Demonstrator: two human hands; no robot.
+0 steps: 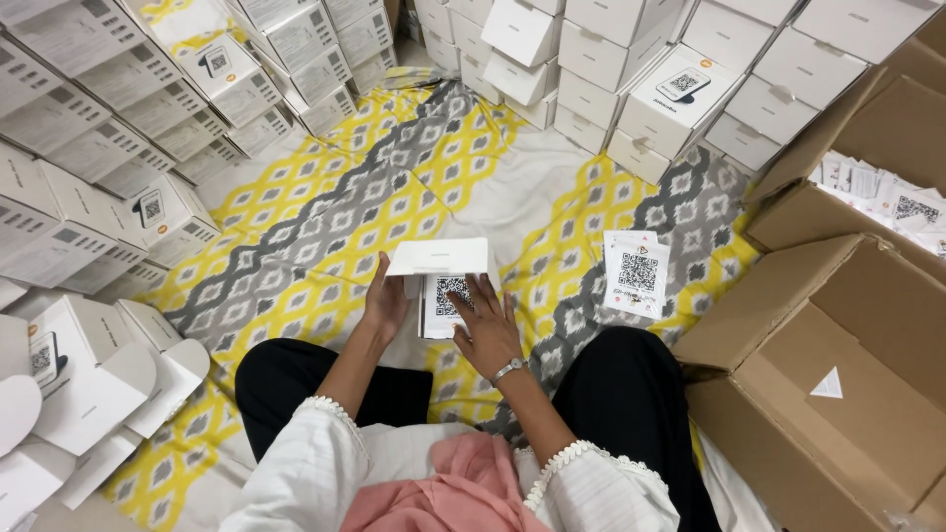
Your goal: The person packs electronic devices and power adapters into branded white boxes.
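I sit cross-legged on a yellow, grey and white patterned sheet. My left hand grips the left side of a small white box with its lid open, held just above the sheet. My right hand, with a watch on its wrist, lies flat on a card with a square black code that sits in the open box. A small stack of the same code cards lies on the sheet to the right of my hands.
Stacks of white boxes line the left side, and more white boxes fill the back. Open white boxes lie at the near left. Large brown cartons stand at the right, one holding more cards.
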